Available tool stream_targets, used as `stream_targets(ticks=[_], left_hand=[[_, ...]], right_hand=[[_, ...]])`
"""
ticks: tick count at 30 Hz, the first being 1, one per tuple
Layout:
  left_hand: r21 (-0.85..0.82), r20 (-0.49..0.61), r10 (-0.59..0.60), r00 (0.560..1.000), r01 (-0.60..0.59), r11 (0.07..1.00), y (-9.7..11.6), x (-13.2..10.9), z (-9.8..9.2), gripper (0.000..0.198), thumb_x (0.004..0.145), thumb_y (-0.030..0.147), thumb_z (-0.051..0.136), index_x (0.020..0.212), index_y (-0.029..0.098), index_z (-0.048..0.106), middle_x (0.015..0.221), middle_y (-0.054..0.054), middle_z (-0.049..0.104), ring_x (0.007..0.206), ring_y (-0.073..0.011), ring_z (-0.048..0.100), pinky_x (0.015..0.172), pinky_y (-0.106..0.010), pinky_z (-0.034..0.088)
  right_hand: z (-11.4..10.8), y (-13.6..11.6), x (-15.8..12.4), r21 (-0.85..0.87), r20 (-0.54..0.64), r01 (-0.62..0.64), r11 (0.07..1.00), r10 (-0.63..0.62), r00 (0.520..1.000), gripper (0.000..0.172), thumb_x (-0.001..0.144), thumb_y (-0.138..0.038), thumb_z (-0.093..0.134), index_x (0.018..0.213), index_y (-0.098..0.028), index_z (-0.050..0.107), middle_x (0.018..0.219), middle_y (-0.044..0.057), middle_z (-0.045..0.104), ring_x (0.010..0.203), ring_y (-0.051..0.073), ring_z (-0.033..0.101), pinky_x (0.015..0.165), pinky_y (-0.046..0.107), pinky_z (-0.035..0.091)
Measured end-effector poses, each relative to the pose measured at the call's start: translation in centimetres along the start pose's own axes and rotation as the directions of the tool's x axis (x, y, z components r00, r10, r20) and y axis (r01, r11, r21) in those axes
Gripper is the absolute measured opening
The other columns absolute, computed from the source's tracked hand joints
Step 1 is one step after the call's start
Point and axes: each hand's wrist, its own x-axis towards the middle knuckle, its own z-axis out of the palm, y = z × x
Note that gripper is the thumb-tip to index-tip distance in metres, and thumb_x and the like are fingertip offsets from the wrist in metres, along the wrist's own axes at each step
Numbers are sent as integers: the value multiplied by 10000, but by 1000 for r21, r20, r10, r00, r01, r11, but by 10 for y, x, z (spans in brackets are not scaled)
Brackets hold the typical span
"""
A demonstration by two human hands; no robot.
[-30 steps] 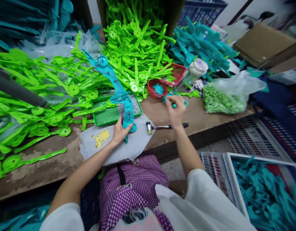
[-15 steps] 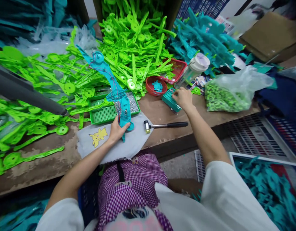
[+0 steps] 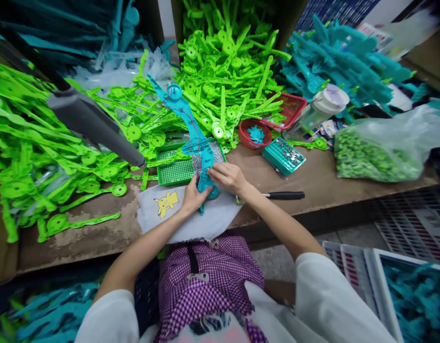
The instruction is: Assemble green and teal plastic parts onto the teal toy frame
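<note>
Lime-green plastic parts (image 3: 98,174) heap the counter's (image 3: 93,240) left side, behind a grey tool (image 3: 95,125). Next, a green tray (image 3: 175,171) sits partly behind a slanting blue piece (image 3: 194,131). The left hand's (image 3: 194,196) fingers clamp its lower end above a pale cloth (image 3: 196,226); the right hand's (image 3: 232,179) fingertips touch its face, whether pinching anything I cannot tell. Rightward: red bowl (image 3: 245,140), teal box (image 3: 276,161), plastic bag (image 3: 379,152).
</note>
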Motion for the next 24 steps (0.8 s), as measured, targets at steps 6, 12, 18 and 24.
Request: stream_targets(ticks=[6,12,18,24], left_hand=[[-31,-2,3,1000,-3,1000,1,-1,1,300,768,376,740,948,201,577,801,-5,663,694,-189,619,681,-317,525],[-38,-14,25,1000,-26,999,0,-2,4,302,771,362,742,955,208,558,808,-11,664,705,-196,626,696,-336,538],[-36,-26,33,999,-34,999,4,-2,1,305,765,361,739,951,203,556,844,-23,678,722,-194,634,716,-338,543],[10,-34,-16,999,16,1000,4,-3,-1,304,737,372,755,909,195,578,799,-20,676,714,-201,631,715,-345,550]], right_hand=[[-1,1,-9,-25,50,-18,1000,20,999,330,1032,-295,435,1059,-202,750,1046,120,752,879,201,699,765,335,580],[14,-33,-29,-80,39,-208,975,212,977,401,1003,-170,407,1314,-152,660,1246,179,711,1184,281,654,994,441,563],[3,-58,-46,-27,6,-352,936,352,936,556,975,-133,368,1521,-195,455,1417,164,602,1348,296,545,1147,564,439],[-45,-37,-133,-112,-146,-634,765,619,772,444,1011,-367,423,1388,-199,587,1348,187,629,1280,330,577,1101,615,431]])
